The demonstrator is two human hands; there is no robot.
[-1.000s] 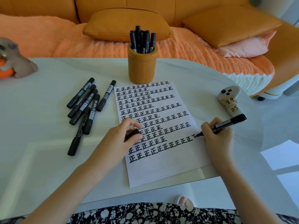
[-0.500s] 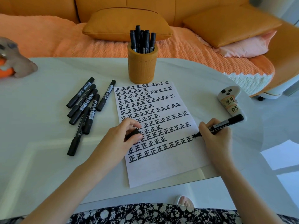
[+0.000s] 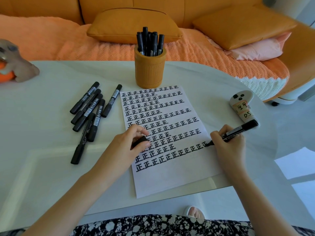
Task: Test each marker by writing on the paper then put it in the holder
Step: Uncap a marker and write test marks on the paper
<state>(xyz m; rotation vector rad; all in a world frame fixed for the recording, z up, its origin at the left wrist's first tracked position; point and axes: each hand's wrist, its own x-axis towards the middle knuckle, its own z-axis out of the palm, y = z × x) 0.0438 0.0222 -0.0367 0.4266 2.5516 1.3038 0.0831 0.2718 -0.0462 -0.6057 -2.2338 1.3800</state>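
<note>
A white paper [image 3: 170,178] covered with rows of black characters lies on the table in front of me. My right hand [image 3: 228,147] grips an uncapped black marker [image 3: 238,131], its tip touching the paper at the right end of a row. My left hand [image 3: 126,147] rests on the paper's left side and pinches the black marker cap [image 3: 140,141]. Behind the paper stands an orange holder [image 3: 150,70] with several black markers in it. Several more capped black markers [image 3: 90,113] lie loose on the table to the left.
A white controller with labels [image 3: 242,106] lies on the table right of the paper. A grey and orange toy [image 3: 15,67] sits at the far left edge. An orange sofa with cushions [image 3: 134,26] stands behind the white table [image 3: 42,167].
My right hand has shifted slightly while writing, and the marker tip has moved a little left and down at the end of the row. My left hand has stayed in place.
</note>
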